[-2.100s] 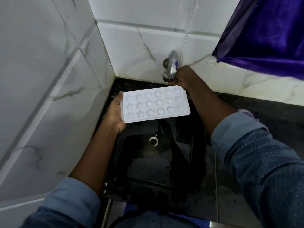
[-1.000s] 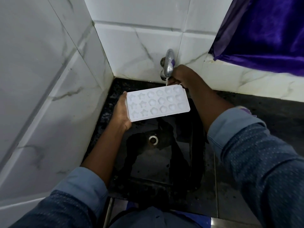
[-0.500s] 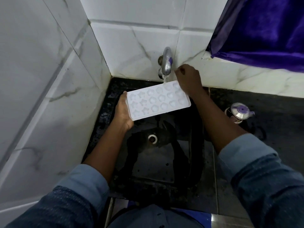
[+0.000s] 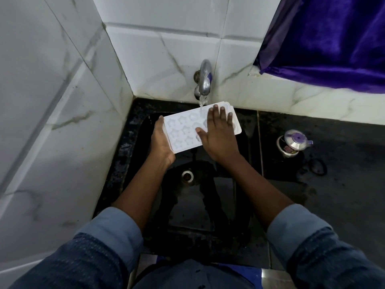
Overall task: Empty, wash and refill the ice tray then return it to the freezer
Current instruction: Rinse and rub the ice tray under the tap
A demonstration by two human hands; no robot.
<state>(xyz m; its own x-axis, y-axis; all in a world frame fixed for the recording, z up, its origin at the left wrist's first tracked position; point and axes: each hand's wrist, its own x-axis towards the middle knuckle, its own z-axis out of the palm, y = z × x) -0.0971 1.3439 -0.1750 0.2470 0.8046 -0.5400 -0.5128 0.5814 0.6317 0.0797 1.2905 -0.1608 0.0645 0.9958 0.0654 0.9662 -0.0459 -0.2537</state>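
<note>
Head view: sleeves frame the dark sink, drain below the fingers. Left hand fingers grip the left end of the white ice tray, held above the sink. Right hand fingers lie spread flat on the tray's right half. Beyond the fingertips, the tap runs water onto the tray's far edge.

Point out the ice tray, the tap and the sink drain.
ice tray [image 4: 183, 132]: head view, on its bare moulded top, left half.
tap [image 4: 205, 80]: head view, on the metal spout.
sink drain [image 4: 187, 176]: head view, on its metal ring.
</note>
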